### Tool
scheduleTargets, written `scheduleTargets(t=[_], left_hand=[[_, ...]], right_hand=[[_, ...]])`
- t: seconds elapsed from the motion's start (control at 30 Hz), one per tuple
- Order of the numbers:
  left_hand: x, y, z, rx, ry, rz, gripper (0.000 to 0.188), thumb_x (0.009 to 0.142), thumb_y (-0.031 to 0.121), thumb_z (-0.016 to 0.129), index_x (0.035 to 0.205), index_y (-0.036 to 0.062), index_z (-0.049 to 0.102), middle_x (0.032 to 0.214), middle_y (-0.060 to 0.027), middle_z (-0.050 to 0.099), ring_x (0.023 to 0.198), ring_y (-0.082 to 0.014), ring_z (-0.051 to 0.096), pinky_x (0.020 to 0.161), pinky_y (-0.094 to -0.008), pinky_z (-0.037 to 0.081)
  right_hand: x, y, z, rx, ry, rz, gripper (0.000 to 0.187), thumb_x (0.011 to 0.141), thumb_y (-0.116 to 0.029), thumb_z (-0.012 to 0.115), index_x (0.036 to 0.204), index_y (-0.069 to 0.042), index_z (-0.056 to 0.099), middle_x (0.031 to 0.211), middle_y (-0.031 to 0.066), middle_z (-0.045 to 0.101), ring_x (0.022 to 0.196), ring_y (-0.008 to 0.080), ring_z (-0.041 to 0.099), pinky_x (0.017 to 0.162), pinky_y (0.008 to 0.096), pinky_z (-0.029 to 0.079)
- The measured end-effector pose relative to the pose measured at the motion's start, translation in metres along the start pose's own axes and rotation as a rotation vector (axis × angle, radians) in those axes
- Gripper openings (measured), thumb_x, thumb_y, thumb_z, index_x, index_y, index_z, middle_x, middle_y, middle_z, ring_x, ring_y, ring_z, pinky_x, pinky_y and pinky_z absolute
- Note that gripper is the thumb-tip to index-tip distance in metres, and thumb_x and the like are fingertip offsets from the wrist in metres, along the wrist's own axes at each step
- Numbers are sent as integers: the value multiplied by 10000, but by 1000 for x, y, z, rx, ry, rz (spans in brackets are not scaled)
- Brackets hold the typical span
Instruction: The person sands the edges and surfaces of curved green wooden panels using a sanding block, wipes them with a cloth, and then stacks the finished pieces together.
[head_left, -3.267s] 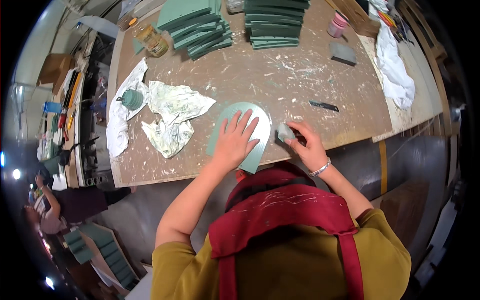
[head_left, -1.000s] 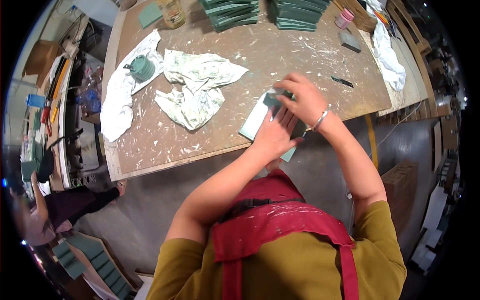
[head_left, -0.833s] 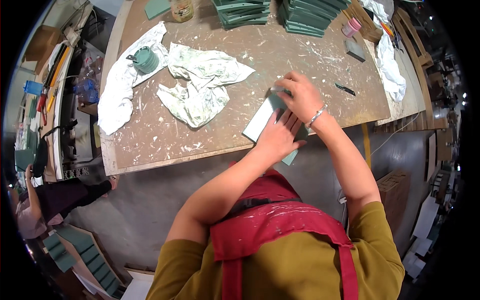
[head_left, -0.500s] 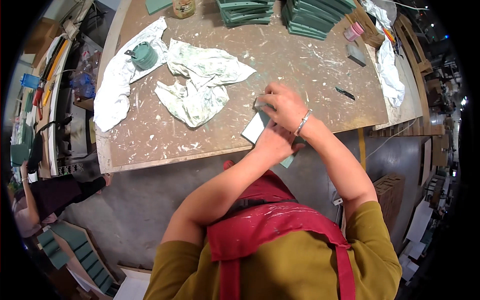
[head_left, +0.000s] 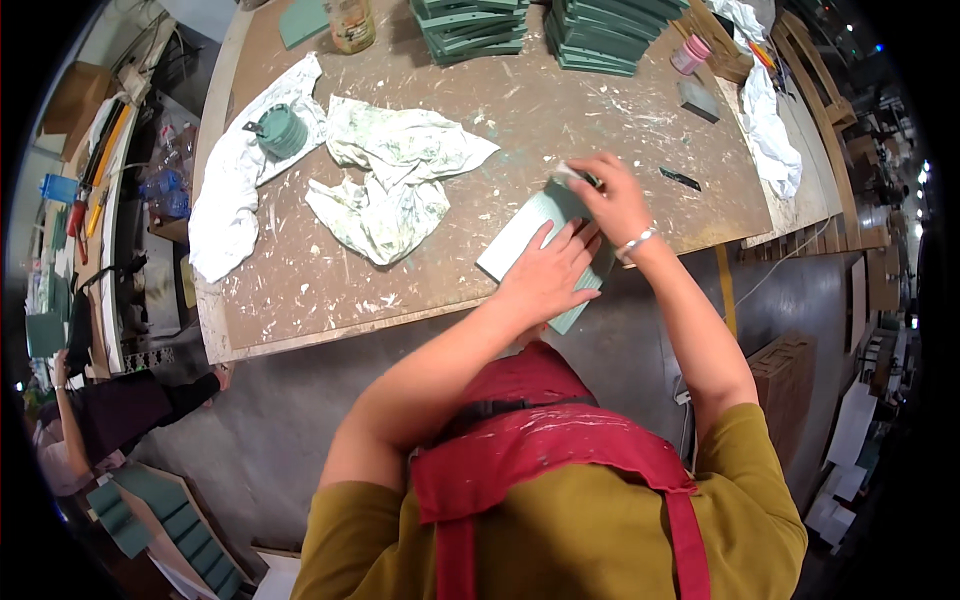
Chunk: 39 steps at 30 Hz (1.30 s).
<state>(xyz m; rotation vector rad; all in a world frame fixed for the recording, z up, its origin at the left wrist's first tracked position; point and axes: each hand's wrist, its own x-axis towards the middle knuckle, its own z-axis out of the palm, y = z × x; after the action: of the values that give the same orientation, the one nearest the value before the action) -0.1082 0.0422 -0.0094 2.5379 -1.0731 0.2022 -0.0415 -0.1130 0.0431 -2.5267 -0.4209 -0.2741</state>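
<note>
A flat green panel [head_left: 548, 210], shining white with glare on its left part, lies at the table's front edge, its near corner jutting past it. My left hand [head_left: 546, 272] rests flat on the panel with the fingers spread. At the panel's far end, my right hand [head_left: 615, 203] pinches a small pale-grey pad [head_left: 570, 176] against or just over the edge; the fingers partly hide it. Two crumpled, paint-stained white cloths, a nearer one [head_left: 385, 210] and a farther one [head_left: 250, 150], lie to the left. A green-smeared pot [head_left: 281, 131] stands on the farther cloth.
Stacks of green panels [head_left: 468, 30] stand at the back, beside a glass jar [head_left: 350, 25]. A pink jar [head_left: 690, 55], a grey block [head_left: 698, 101] and a black blade-like strip [head_left: 680, 179] are to the right. Another person [head_left: 75, 440] works at far left.
My right hand has moved away from my left, rightward to the panel's far end, with the pad. My left hand now lies flatter on the panel, its fingers showing. The view has shifted slightly.
</note>
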Motion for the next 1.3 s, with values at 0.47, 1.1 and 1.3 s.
scheduleTargets(t=[0.47, 1.1, 1.3], left_hand=[[-47, 7, -40, -51, -58, -265, 699, 860, 417, 683, 1396, 23, 468, 1496, -261, 356, 1349, -429, 370, 1068, -538, 337], [22, -35, -5, -21, 61, -366, 540, 946, 381, 580, 1386, 82, 490, 1515, -97, 408, 1404, -328, 357, 1110, -566, 277], [21, -45, -8, 78, -3, -169, 580, 935, 392, 581, 1428, 111, 459, 1535, -85, 387, 1409, -322, 354, 1118, -554, 280]], right_hand=[[-65, 24, -2, 942, 73, 506, 322, 913, -113, 701, 1203, 13, 635, 1088, 54, 677, 1019, 125, 616, 907, 270, 484], [-128, -27, -24, 1044, 207, 726, 370, 894, -26, 679, 1251, 4, 587, 1125, 71, 628, 1034, 134, 590, 925, 280, 473], [-121, -30, -11, 1236, 236, 798, 411, 897, -65, 697, 1284, -12, 570, 1083, 49, 620, 941, 113, 594, 849, 255, 485]])
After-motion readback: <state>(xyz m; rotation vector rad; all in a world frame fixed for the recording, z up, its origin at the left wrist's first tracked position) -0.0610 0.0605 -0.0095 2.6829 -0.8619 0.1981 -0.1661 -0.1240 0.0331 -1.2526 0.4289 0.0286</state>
